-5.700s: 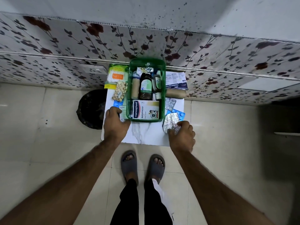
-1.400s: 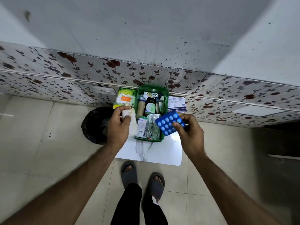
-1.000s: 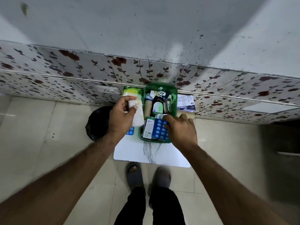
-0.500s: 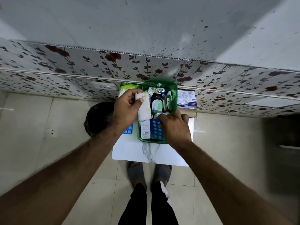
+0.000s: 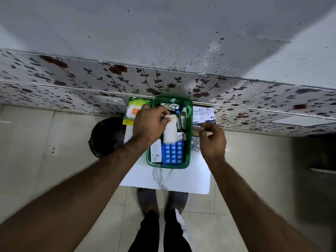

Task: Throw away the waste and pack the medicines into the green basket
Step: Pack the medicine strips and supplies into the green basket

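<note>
The green basket [image 5: 189, 150] stands on a small white marble-look table [image 5: 163, 178]. In its near end lie a blue blister pack [image 5: 172, 154] and a white box [image 5: 156, 151]; bottles and foil strips fill the far end. My left hand [image 5: 148, 124] holds a white bandage roll [image 5: 170, 133] over the basket's middle. My right hand [image 5: 213, 143] is just right of the basket, its fingers curled at a beige roll [image 5: 196, 132]; whether it grips the roll is unclear. A silver blister strip [image 5: 195, 146] lies beside the basket.
A black waste bin [image 5: 107, 135] stands on the floor left of the table. A green cotton-bud pack [image 5: 135, 110] lies at the table's back left, a printed medicine box [image 5: 203, 116] at the back right. A flowered wall panel runs behind. My feet are under the near edge.
My right hand has let go of the blue blister pack in the basket and moved right to the beige roll. My left hand brought the white roll over the basket.
</note>
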